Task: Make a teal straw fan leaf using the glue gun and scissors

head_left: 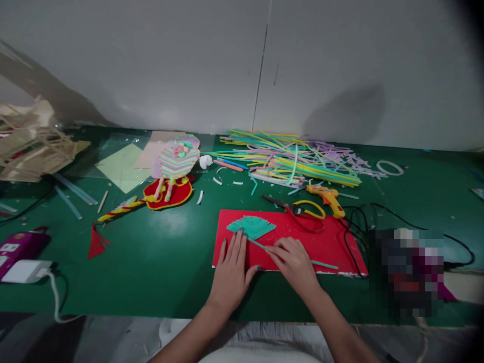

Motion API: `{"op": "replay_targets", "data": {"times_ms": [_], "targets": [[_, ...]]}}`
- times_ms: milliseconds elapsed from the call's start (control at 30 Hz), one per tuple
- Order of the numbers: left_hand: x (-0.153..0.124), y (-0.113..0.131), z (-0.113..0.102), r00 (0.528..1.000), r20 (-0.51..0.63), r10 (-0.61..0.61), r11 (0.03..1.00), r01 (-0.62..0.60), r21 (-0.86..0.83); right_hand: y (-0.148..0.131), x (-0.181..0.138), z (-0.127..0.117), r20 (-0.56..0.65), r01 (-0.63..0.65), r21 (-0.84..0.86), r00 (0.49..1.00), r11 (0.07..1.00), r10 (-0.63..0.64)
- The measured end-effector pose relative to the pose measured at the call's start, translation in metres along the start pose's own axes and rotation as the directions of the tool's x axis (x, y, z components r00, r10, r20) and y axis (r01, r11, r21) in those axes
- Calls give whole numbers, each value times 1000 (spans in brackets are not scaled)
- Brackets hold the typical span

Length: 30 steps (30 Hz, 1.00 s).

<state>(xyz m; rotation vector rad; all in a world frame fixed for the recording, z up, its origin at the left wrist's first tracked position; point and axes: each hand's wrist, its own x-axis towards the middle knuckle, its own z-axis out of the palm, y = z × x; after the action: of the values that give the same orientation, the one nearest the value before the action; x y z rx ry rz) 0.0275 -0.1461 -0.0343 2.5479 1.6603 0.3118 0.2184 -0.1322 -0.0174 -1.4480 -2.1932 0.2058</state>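
Green covers the surface [151, 252] below a plain white wall, and a red sheet [333, 242] lies flat near its front edge with a teal fan of straw pieces [251, 227] stuck on its left part. Flat and spread, the left hand [231, 272] presses on the sheet, fingertips just below the fan, while the right hand [293, 262] is narrowed onto a teal straw [323, 264] lying slantwise across the sheet. Beyond the sheet lie yellow-handled scissors [298, 206], a glue gun [327, 197] and a heap of coloured straws [287, 159].
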Motion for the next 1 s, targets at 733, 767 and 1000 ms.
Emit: {"op": "replay_targets", "data": {"times_ms": [733, 767, 1000], "targets": [[5, -10, -6, 998, 49, 49, 999, -48, -8, 0, 2, 3, 9, -8, -31, 1000, 999, 8], [6, -10, -6, 998, 47, 48, 999, -48, -7, 1, 2, 4, 10, -5, -30, 1000, 1000, 5], [6, -10, -5, 998, 17, 57, 998, -57, -8, -1, 9, 13, -11, 2, -28, 1000, 1000, -2]]}}
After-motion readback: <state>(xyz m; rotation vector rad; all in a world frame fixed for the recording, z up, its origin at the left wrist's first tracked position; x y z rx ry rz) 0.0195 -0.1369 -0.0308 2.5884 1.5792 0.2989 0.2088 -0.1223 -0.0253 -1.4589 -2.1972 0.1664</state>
